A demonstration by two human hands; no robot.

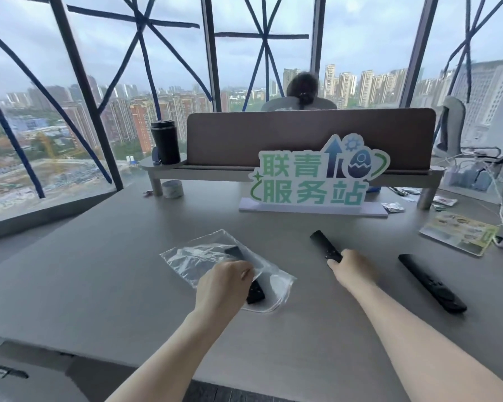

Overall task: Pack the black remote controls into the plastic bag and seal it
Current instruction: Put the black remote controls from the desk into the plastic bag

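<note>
**Remote number two in hand, one bagged, one waiting**

Your left hand [225, 281] is closed on the upper edge of the plastic bag [212, 258] near its mouth, pinning it flat on the tabletop [105, 256], probably so the opening stays put and gapes toward you. One black remote [251, 281] already lies partly inside, its near end poking out at the mouth under your fingers. Your right hand [352, 269] is wrapped around the near end of a second remote [324, 246], which sits to the right of the bag (whether it has lifted clear of the surface is hard to tell). Gripping it by the end leaves the long body free to lead into the bag.

A third remote [431, 287] lies further right, well apart from the bag, untouched. The seal is not yet closed.

Nothing sits between your right hand and the bag mouth. A printed card [458, 233] lies off to the right, a green-lettered sign [314, 181] stands behind, and a black tumbler [165, 142] rests on the raised shelf [209, 171], all out of the way. Mind the protruding end of the first remote, which may block the second one.
</note>
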